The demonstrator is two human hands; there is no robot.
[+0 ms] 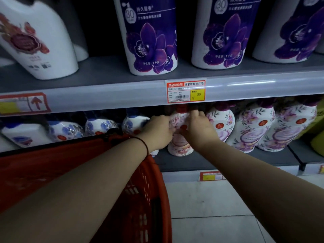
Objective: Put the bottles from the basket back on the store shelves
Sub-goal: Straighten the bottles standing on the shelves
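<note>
A white bottle with pink flowers and a red cap (pixel 180 146) stands upright on the lower shelf (pixel 210 161). My left hand (pixel 158 131) grips its left side and my right hand (pixel 199 130) grips its right side and shoulder. A red plastic basket (pixel 140 199) hangs from my left forearm, below and left of the hands. Its inside is hidden from this angle.
Blue-flowered bottles (pixel 100 126) stand left of the held bottle, purple-capped floral bottles (pixel 252 130) to its right. On the upper shelf (pixel 105 95) stand tall purple-orchid bottles (pixel 150 35) and a white bottle with red flowers (pixel 35 39). A price tag (pixel 185 92) sits on the shelf edge. Tiled floor (pixel 210 207) lies below.
</note>
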